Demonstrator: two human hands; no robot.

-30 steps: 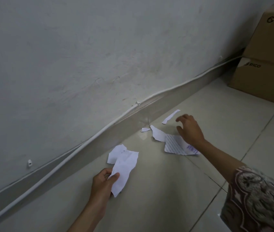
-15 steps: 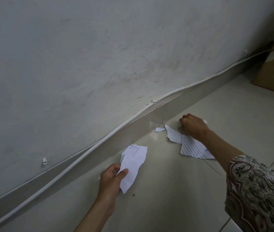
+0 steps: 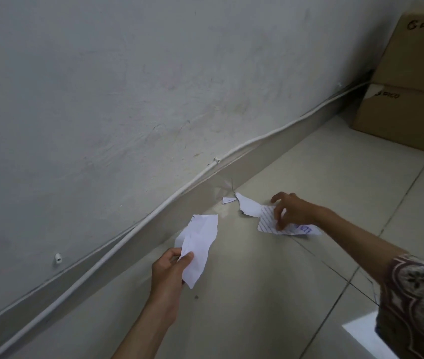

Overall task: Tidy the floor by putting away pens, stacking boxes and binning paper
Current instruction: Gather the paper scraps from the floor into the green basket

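Pale floor tiles meet the wall; stacked boxes sit beyond the right hand, which has reached back, fingers curled onto the striped paper (strip already gone). Left hand grips white paper scraps; a tiny scrap remains.

Two bare hands, the left and the right, reach over a pale tiled floor. Three pieces of torn white paper show: one crumpled blank sheet, one large torn sheet with purple ruled lines and one small white scrap. Two brown cardboard boxes stand in the corner, an upper box on a lower box. One white cable runs along the wall, with two white clips in clear view.
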